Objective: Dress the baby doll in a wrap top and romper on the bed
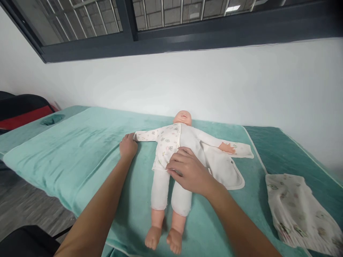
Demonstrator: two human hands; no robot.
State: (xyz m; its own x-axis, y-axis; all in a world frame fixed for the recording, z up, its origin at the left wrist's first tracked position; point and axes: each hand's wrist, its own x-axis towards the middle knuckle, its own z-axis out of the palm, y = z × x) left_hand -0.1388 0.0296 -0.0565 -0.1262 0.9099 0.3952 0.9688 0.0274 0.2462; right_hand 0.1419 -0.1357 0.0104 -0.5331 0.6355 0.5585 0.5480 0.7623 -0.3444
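A baby doll (183, 117) lies on its back with its bare feet toward me. Its printed white baby shirt (167, 142) covers one side of the chest, with that arm in the sleeve. The other half of the shirt (225, 171) is spread beneath the doll's other arm, its empty sleeve beside the doll's hand (227, 147). My left hand (128, 145) is closed on the worn sleeve's cuff, hiding the doll's hand there. My right hand (189, 169) lies over the belly, its curled fingers at the front edge of the shirt; the fingertips are partly hidden.
Folded printed baby clothing (300, 210) lies at the right on the green covered bed (80, 157). Behind the bed rise a white wall (120, 84) and a dark-framed window (160, 44). A black and red item (26, 110) stands at the far left.
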